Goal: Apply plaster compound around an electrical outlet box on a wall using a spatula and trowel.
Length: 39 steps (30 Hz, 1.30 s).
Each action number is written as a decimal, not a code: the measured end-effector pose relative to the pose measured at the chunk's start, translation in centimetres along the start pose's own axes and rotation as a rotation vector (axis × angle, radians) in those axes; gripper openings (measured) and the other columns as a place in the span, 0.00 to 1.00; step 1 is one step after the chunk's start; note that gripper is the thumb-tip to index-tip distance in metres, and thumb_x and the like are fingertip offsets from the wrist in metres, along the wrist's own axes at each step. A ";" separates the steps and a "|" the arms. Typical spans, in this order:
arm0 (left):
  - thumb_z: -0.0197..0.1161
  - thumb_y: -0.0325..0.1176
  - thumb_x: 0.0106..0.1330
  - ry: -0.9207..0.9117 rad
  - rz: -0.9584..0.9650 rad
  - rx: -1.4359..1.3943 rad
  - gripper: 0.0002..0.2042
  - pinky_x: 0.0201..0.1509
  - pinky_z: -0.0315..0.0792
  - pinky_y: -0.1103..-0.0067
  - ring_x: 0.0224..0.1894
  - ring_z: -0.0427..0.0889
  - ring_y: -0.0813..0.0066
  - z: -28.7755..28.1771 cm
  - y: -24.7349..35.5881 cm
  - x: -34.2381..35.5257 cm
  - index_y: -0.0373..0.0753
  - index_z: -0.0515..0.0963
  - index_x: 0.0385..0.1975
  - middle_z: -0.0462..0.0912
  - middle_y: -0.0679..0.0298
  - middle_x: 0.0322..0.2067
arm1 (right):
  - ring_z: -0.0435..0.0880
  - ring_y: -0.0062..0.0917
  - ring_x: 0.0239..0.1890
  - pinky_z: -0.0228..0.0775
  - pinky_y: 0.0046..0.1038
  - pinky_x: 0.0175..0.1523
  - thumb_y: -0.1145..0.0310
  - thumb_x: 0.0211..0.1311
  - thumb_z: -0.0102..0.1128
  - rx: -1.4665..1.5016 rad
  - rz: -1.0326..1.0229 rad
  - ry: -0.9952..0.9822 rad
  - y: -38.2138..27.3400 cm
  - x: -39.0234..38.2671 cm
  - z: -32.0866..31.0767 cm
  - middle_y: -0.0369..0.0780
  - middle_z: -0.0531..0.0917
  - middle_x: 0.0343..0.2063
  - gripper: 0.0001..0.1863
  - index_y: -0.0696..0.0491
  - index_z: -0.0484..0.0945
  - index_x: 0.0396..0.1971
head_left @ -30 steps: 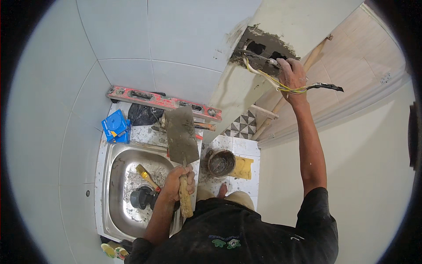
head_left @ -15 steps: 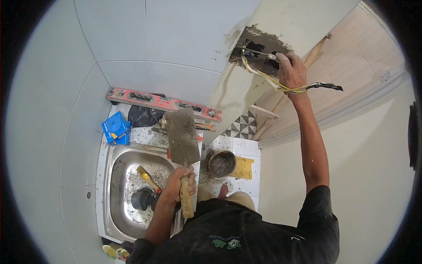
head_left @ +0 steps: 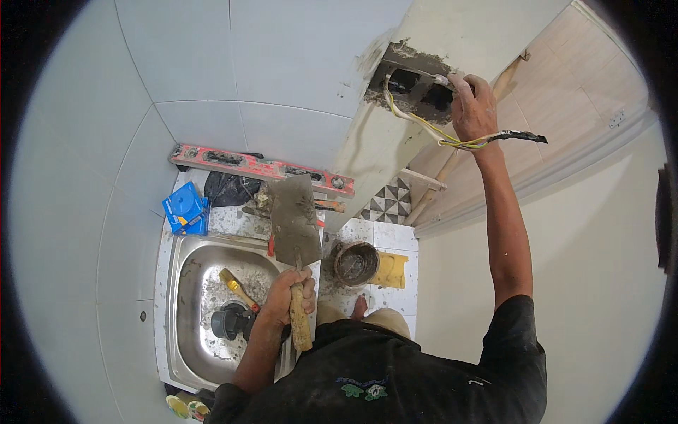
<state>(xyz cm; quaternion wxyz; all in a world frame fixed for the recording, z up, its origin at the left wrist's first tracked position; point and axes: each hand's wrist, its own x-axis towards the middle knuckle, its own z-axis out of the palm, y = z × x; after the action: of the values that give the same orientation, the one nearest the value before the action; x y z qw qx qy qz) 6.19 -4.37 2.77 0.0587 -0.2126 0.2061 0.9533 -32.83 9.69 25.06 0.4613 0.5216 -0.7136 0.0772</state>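
My left hand (head_left: 282,297) is wrapped round the wooden handle of a trowel (head_left: 295,226), whose broad blade carries grey mortar. The trowel is held beside the steel sink, blade pointing away from me. Out at the far right, my right hand (head_left: 474,113) pinches the light handle of a slim metal tool (head_left: 441,78); its exact kind is hard to make out. The thin shaft lies across the upper part of wet grey mortar (head_left: 417,95) around two dark box openings in the wall. Yellow, green and white wires (head_left: 424,127) hang out of one opening and pass under my right wrist.
The sink (head_left: 183,311) holds a paintbrush (head_left: 239,288) and a dark drain fitting (head_left: 227,320). Behind it lie a red spirit level (head_left: 261,168), blue packets (head_left: 186,208) and a black bag (head_left: 229,187). A mortar bucket (head_left: 355,264) and a yellow piece (head_left: 390,270) are on the floor.
My right hand and the slim tool have shifted a little upward, toward the top edge of the mortared openings. My left hand and the trowel stay nearly where they were.
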 end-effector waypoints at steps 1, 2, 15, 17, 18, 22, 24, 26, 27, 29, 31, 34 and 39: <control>0.54 0.39 0.60 -0.006 0.002 0.005 0.08 0.16 0.64 0.76 0.12 0.67 0.73 0.0 0.0 0.0 0.44 0.66 0.25 0.67 0.66 0.16 | 0.76 0.40 0.40 0.69 0.39 0.44 0.78 0.50 0.57 -0.013 -0.003 0.003 0.0 0.1 -0.1 0.45 0.76 0.38 0.21 0.50 0.75 0.47; 0.53 0.39 0.60 -0.012 0.004 0.010 0.08 0.16 0.64 0.76 0.12 0.67 0.73 0.0 0.0 0.0 0.44 0.66 0.25 0.67 0.65 0.16 | 0.76 0.40 0.40 0.69 0.39 0.44 0.78 0.51 0.56 -0.026 -0.006 0.007 0.0 0.1 -0.1 0.45 0.76 0.37 0.20 0.50 0.75 0.47; 0.53 0.39 0.61 -0.006 0.013 0.002 0.08 0.16 0.64 0.76 0.12 0.67 0.74 0.4 0.2 -0.2 0.44 0.65 0.25 0.67 0.66 0.15 | 0.76 0.41 0.42 0.70 0.40 0.46 0.77 0.52 0.57 0.090 0.148 0.014 -0.9 -1.9 -0.8 0.47 0.75 0.39 0.20 0.51 0.74 0.48; 0.52 0.38 0.61 -0.018 -0.018 -0.027 0.07 0.16 0.64 0.77 0.12 0.67 0.75 0.3 0.2 -0.1 0.45 0.65 0.25 0.67 0.66 0.15 | 0.76 0.41 0.41 0.70 0.40 0.45 0.77 0.51 0.57 0.062 0.106 -0.100 -1.6 -2.4 -0.7 0.47 0.75 0.39 0.20 0.52 0.75 0.47; 0.52 0.38 0.61 -0.018 -0.018 -0.026 0.07 0.16 0.64 0.77 0.12 0.67 0.75 0.4 0.2 -0.2 0.45 0.65 0.25 0.67 0.66 0.15 | 0.76 0.41 0.41 0.70 0.40 0.45 0.77 0.51 0.57 0.062 0.107 -0.099 -1.8 -2.3 -0.6 0.47 0.75 0.39 0.20 0.52 0.75 0.47; 0.52 0.39 0.60 0.007 -0.018 0.015 0.07 0.16 0.65 0.77 0.12 0.67 0.75 0.5 0.2 -0.1 0.45 0.65 0.25 0.66 0.67 0.15 | 0.77 0.41 0.40 0.71 0.41 0.44 0.77 0.50 0.58 0.063 0.046 -0.073 -1.6 -2.0 0.1 0.46 0.76 0.37 0.19 0.51 0.76 0.45; 0.53 0.39 0.60 0.010 -0.021 0.023 0.08 0.17 0.65 0.77 0.12 0.67 0.75 0.4 0.3 -0.1 0.45 0.65 0.24 0.67 0.67 0.15 | 0.77 0.41 0.39 0.71 0.41 0.43 0.77 0.49 0.58 0.048 0.030 -0.063 -1.3 -1.8 0.3 0.46 0.76 0.37 0.19 0.51 0.76 0.45; 0.53 0.40 0.61 -0.007 0.003 0.035 0.08 0.17 0.65 0.77 0.12 0.67 0.76 0.4 0.3 -0.2 0.45 0.65 0.25 0.67 0.67 0.15 | 0.77 0.41 0.39 0.71 0.40 0.44 0.78 0.49 0.58 0.022 0.044 -0.093 -1.2 -1.5 0.4 0.47 0.76 0.37 0.19 0.51 0.76 0.45; 0.53 0.40 0.61 -0.008 0.003 0.036 0.08 0.17 0.65 0.77 0.12 0.67 0.76 0.4 0.3 -0.2 0.45 0.65 0.25 0.67 0.67 0.15 | 0.77 0.41 0.39 0.71 0.40 0.44 0.78 0.49 0.58 0.021 0.045 -0.091 -0.9 -1.5 0.5 0.47 0.76 0.37 0.19 0.51 0.76 0.45; 0.53 0.40 0.61 -0.022 0.005 0.018 0.09 0.17 0.65 0.77 0.12 0.67 0.75 0.3 0.2 -0.1 0.45 0.65 0.25 0.67 0.67 0.15 | 0.76 0.42 0.40 0.70 0.40 0.45 0.79 0.49 0.57 0.034 0.028 0.038 -0.4 -1.6 0.5 0.47 0.76 0.38 0.20 0.51 0.76 0.45; 0.53 0.40 0.61 -0.019 0.007 0.024 0.09 0.17 0.65 0.76 0.12 0.67 0.75 0.4 0.3 -0.2 0.45 0.65 0.25 0.67 0.67 0.15 | 0.76 0.42 0.40 0.70 0.40 0.46 0.79 0.49 0.56 0.020 0.047 0.040 -0.3 -1.2 0.2 0.48 0.76 0.39 0.20 0.52 0.76 0.46; 0.53 0.39 0.62 -0.010 -0.003 0.019 0.08 0.17 0.65 0.76 0.12 0.67 0.75 0.5 0.3 -0.2 0.44 0.66 0.25 0.67 0.67 0.15 | 0.76 0.43 0.41 0.70 0.40 0.47 0.79 0.49 0.56 0.013 0.095 0.076 -0.2 -0.9 -0.2 0.48 0.76 0.39 0.21 0.52 0.75 0.46; 0.53 0.39 0.62 -0.002 -0.005 0.038 0.08 0.17 0.65 0.76 0.13 0.67 0.75 0.5 0.3 -0.2 0.44 0.66 0.26 0.67 0.67 0.15 | 0.76 0.44 0.40 0.70 0.41 0.46 0.79 0.48 0.57 0.046 0.121 0.103 -0.6 -1.5 -0.8 0.49 0.76 0.39 0.21 0.53 0.75 0.46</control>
<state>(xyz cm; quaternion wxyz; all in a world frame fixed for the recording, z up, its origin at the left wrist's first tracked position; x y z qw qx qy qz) 6.09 -4.43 3.36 0.0654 -0.2113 0.2237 0.9492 -31.79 10.89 24.17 0.4798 0.4832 -0.7172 0.1479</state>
